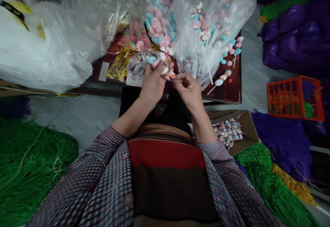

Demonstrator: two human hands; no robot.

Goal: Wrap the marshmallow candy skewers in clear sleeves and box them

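Observation:
A small printed plastic packet point(169, 74) with pink and white pieces inside is held between my hands at the table's front edge. My left hand point(152, 82) grips its left part, thumb on top. The fingertips of my right hand point(188, 88) pinch its lower right end. Just beyond my left hand, blue, pink and white candies point(154, 61) lie on the table. Gold twist ties point(119, 65) and a clear packet with dark print point(136, 67) rest to the left. On the right, a candy skewer point(222, 78) lies on the dark red table point(233, 95), near a bundle of white sticks point(198, 67).
Large clear bags of pastel candies point(161, 24) line the table's back. A white plastic sack point(48, 55) covers its left side. A cardboard box point(249, 127) of wrapped candies stands at lower right, near an orange crate point(286, 96). Green strands point(33, 165) cover the floor at left.

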